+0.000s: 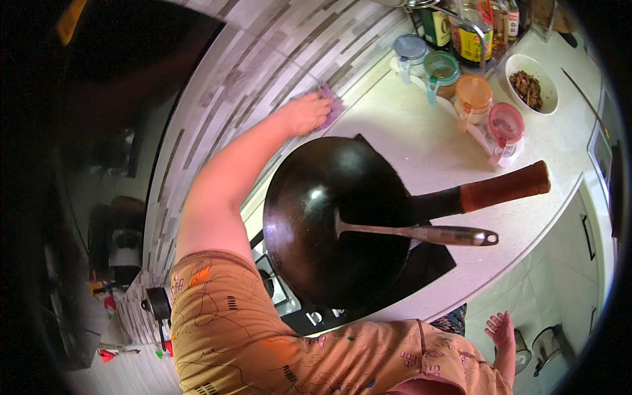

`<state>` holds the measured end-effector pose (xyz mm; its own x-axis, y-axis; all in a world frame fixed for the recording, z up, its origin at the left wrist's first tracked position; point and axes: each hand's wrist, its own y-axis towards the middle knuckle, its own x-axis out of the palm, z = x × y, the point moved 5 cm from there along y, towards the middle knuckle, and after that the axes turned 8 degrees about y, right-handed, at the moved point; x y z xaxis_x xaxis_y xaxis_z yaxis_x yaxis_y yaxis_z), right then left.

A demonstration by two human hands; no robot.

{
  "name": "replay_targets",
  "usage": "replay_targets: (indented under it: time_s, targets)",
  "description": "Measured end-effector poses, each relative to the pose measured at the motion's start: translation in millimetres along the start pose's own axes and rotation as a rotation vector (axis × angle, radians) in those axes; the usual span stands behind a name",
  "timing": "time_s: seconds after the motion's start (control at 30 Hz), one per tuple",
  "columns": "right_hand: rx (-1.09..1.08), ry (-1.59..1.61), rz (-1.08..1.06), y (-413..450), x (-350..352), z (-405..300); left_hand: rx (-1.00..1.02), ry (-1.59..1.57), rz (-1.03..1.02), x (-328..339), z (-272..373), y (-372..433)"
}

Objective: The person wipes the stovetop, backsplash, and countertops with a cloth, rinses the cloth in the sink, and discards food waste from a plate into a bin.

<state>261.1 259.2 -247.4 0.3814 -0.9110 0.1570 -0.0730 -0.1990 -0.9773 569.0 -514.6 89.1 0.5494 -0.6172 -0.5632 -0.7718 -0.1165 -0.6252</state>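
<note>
My left hand [307, 114] presses a purple cloth [332, 109] to the foot of the tiled backsplash [276, 59], where it meets the white countertop [380, 126]. The arm reaches past the far left side of a dark wok [340, 177]. In that wok lies a metal spatula [414, 232], its handle resting over the rim and pointing right. The wok's wooden handle [506, 186] also points right, over the counter. Down by my side, my right hand [501, 331] hangs with nothing in it, fingers somewhat apart.
Beneath the wok is a black gas hob [429, 264], mostly hidden. Several lidded seasoning jars [473, 94] stand in a row near a white bowl [552, 101] of brown food. Bottles [471, 42] stand behind them. A dark, glossy range hood [123, 89] is at the left.
</note>
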Motion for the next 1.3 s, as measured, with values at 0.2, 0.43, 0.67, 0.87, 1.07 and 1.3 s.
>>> replay_targets:
  time_s: [0.2,0.43,0.67,0.87,1.07,1.3]
  targets:
    - [-0.064,-0.139,-0.096,-8.9,18.2,-14.9,-0.264,-0.358,-0.039,67.1,93.7,-139.0]
    - [-0.157,-0.19,-0.053,-10.4,0.3,-5.9,0.018,-0.009,-0.398,111.1,188.4,-290.0]
    - [-0.029,-0.228,-0.041,-4.6,-8.7,58.8,-0.669,-0.163,0.215,31.6,71.0,-279.8]
    - [-0.041,-0.322,-0.153,-16.9,34.8,73.5,-0.858,0.126,0.546,-6.1,24.4,-185.5]
    - [-0.01,-0.39,-0.19,-22.1,50.0,73.8,-0.884,-0.048,0.342,77.3,138.3,-255.5]
    - [-0.003,-0.521,-0.155,-19.8,66.2,51.7,-1.849,0.099,0.299,139.4,253.3,-465.5]
